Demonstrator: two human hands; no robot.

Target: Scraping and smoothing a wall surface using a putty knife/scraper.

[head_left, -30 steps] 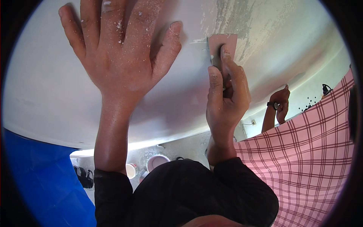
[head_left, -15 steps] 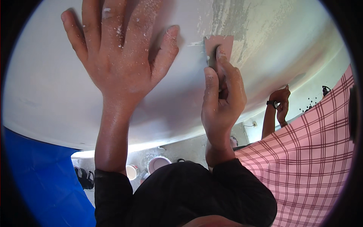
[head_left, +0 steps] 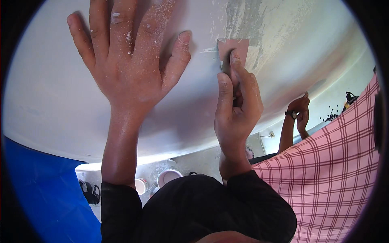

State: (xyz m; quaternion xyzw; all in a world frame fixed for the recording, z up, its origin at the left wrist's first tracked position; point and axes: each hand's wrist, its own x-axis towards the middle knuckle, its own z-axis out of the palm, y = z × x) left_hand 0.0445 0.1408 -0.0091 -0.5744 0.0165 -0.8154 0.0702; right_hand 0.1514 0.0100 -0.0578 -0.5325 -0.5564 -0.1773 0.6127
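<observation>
Head view. Closed in a pinch around a thin, flat, pinkish, flared spatula blade (head_left: 228,44): the right hand (head_left: 238,111), thumb beside the near left edge, forefinger straight along the face, other fingers curled in; handle, if any, hidden there. Blade material uncertain. Broad edge turned to the far side, at the near end of a rough, streaked grey-and-cream patch (head_left: 243,20) on a smooth, off-white, curved-looking surface (head_left: 178,117); contact along the whole edge not discernible.

To the left, the left hand (head_left: 131,75): empty, fingers spread wide, apparently braced flat on the same surface; pale specks over the knuckles.

For good blade work, in judgement: load the broad edge evenly from corner to corner, forefinger pressure centred; hold a low, constant tilt to avoid scoring from a dug-in corner; overlap the strokes, with a gentle lift at each end; leave the left hand as a brace, clear of the blade's path.

Farther right, well apart: a co-worker's hand (head_left: 299,106) with a dark, round-faced wristwatch (head_left: 293,114); nearer, a pink cloth with dark checked lines (head_left: 324,170). Near left, a creased, bright-blue sheet (head_left: 40,186). Below, on a grey floor (head_left: 206,158): a round white bucket (head_left: 168,174), a smaller white tub (head_left: 142,186) to its left, black footwear (head_left: 92,194) farther left.
</observation>
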